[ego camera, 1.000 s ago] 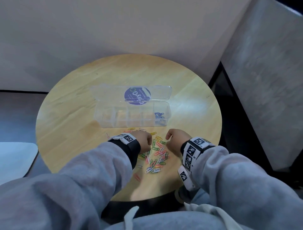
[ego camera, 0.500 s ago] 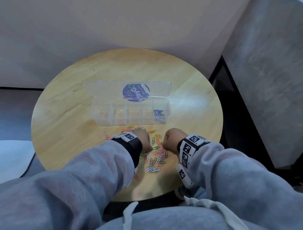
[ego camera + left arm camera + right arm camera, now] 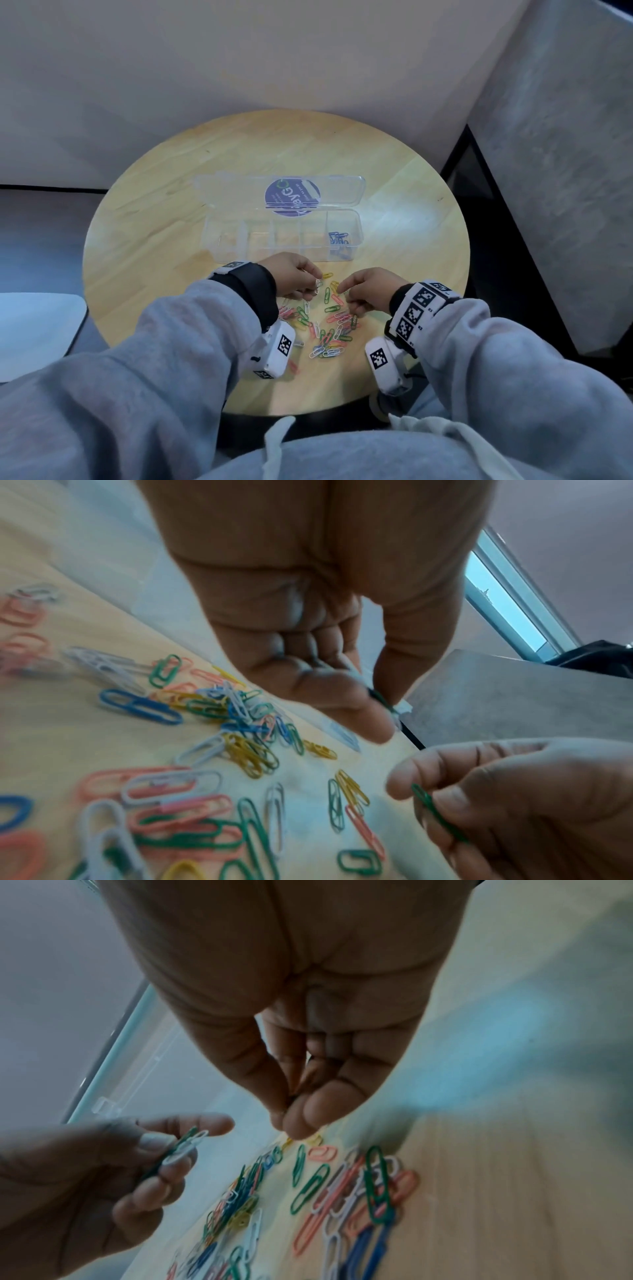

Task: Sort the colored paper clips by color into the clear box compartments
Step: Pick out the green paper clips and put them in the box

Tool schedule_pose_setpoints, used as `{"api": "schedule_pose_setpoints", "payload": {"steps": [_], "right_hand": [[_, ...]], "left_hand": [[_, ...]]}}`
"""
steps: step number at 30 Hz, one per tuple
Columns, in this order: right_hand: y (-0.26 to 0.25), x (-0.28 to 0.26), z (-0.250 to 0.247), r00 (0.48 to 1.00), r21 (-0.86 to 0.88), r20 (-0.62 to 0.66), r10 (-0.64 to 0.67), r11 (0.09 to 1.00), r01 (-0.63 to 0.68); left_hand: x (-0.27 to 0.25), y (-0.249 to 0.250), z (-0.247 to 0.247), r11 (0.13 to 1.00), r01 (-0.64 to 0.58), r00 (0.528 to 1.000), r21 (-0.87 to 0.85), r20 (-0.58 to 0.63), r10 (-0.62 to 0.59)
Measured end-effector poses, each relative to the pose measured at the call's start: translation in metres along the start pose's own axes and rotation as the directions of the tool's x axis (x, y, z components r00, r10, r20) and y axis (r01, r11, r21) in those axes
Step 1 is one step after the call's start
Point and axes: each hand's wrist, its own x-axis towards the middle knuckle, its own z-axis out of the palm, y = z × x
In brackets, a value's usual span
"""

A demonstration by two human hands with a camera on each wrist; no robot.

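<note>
Loose colored paper clips (image 3: pixel 325 325) lie in a pile on the round wooden table (image 3: pixel 154 240), in front of the clear box (image 3: pixel 274 251). The box lid (image 3: pixel 342 192) lies open behind it. Blue clips (image 3: pixel 337 238) sit in its rightmost compartment; the other compartments look bare. My left hand (image 3: pixel 317 286) hovers over the pile's far edge and pinches a white clip (image 3: pixel 192 1142) together with a green one. My right hand (image 3: pixel 342 291) is just beside it, fingertips down near yellow clips (image 3: pixel 334 284), with a green clip (image 3: pixel 435 813) pinched between thumb and fingers.
The table's near edge is at my lap, and grey sleeves cover both arms. A grey wall panel (image 3: pixel 565 171) stands to the right, and a white surface (image 3: pixel 34 325) lies at the left below table height. Bare tabletop surrounds the box.
Both hands were curled over the pile. Now the left hand has lifted with a white clip showing at its fingertips, and the right hand's fingers reach toward the yellow clips.
</note>
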Motion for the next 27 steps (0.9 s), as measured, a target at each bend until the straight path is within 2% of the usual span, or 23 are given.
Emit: {"api": "schedule_pose_setpoints", "payload": {"steps": [6,9,11,14,20,24,27], "right_hand": [[-0.005,0.003,0.009,1.0,0.034,-0.025,0.013,0.999,-0.012],[-0.003,0.005,0.01,0.998,-0.161,-0.025,-0.052,0.986,0.047],[-0.003,0.006,0.011,0.992,-0.372,-0.062,-0.112,0.925,0.081],[-0.006,0.008,0.014,0.979,-0.621,-0.072,-0.189,0.777,0.104],[-0.018,0.015,0.02,0.976,-0.837,0.06,-0.207,0.523,0.162],[-0.02,0.019,0.024,0.976,-0.856,0.048,-0.213,0.496,0.15],[-0.018,0.02,0.023,0.977,-0.856,0.023,-0.212,0.5,0.129]], "left_hand": [[-0.003,-0.003,-0.007,0.987,0.052,0.997,-0.153,0.056,-0.044],[-0.003,-0.004,-0.007,0.988,0.06,0.997,-0.145,0.056,-0.052],[-0.002,-0.004,-0.006,0.991,0.062,0.998,-0.116,0.031,-0.059],[-0.002,-0.003,-0.008,0.991,0.095,0.995,-0.098,0.004,-0.095],[-0.009,0.002,-0.015,0.983,0.147,0.989,-0.107,0.008,-0.147],[-0.014,0.003,-0.021,0.958,0.163,0.986,-0.234,0.063,-0.152],[-0.011,0.003,-0.019,0.97,0.189,0.982,-0.15,0.049,-0.184]]}}
